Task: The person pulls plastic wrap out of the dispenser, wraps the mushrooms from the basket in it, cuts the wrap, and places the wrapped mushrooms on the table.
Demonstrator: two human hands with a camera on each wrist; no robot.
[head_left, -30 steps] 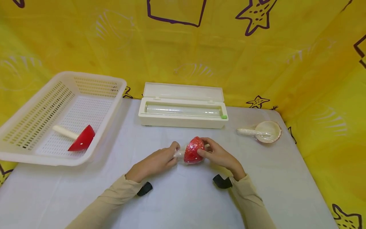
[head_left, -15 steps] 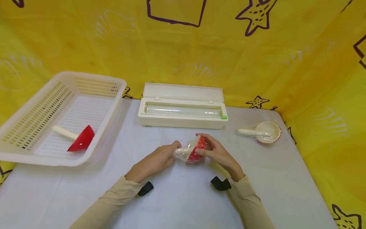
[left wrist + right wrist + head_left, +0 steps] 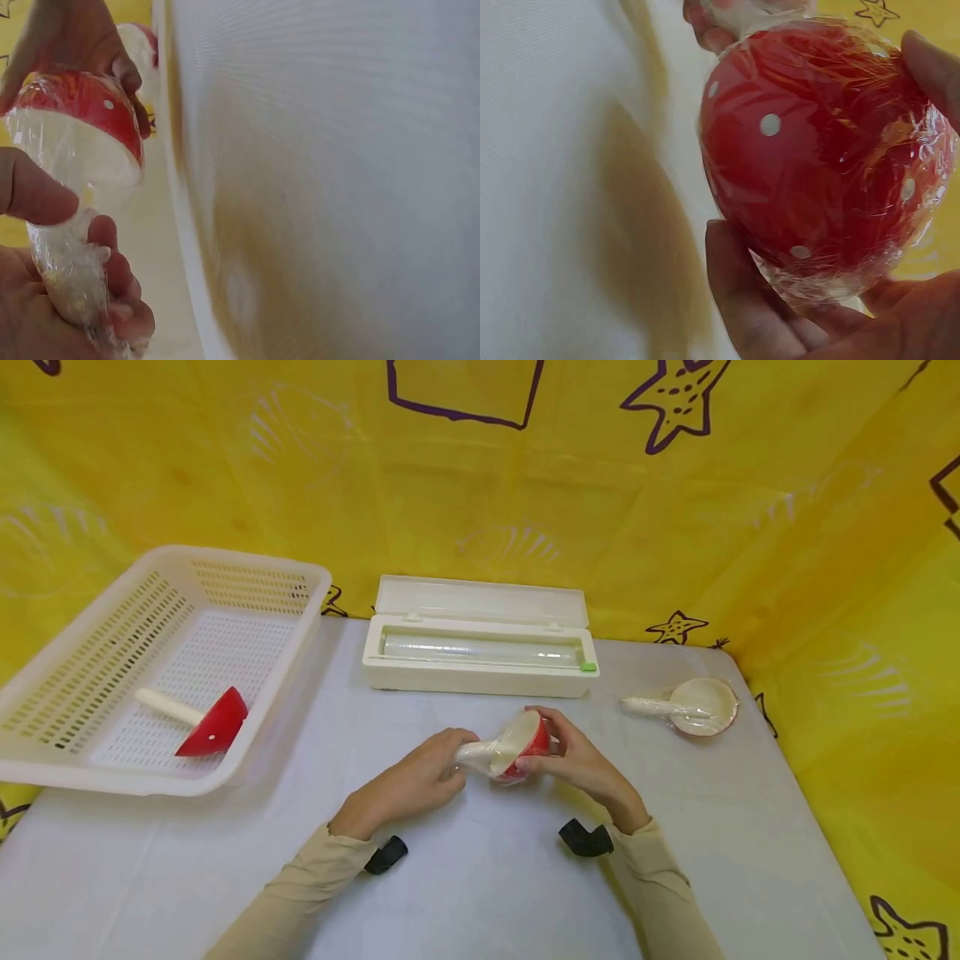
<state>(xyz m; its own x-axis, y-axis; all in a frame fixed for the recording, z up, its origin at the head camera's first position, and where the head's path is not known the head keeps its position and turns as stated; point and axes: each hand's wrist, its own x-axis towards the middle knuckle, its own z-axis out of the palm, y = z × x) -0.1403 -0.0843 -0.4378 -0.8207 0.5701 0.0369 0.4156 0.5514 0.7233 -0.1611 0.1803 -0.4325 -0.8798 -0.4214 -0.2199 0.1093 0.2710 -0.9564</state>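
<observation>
A person's left hand (image 3: 416,781) curls its fingers and thumb round the cream stem (image 3: 474,755) of a film-wrapped toy mushroom (image 3: 517,739), held over the white table (image 3: 487,893) with the stem pointing to 9 o'clock and the red cap (image 3: 802,165) to 3, where the right hand (image 3: 588,768) pinches the cap between thumb and fingers. Clear film (image 3: 821,283), creased and glossy, covers white dots (image 3: 769,124) on the cap and crumples along the stem. One second earlier the dotted red dome faced the head camera; now the cream underside does, while the basket (image 3: 97,777) at 9 o'clock, the film box (image 3: 480,678) at 12 and a second wrapped mushroom (image 3: 707,703) out near 3 have stayed put. The stem's end is hidden in the left hand, the right wrist view loses most of the stem behind the cap, and the left wrist view seems to show film bunched in the palm
</observation>
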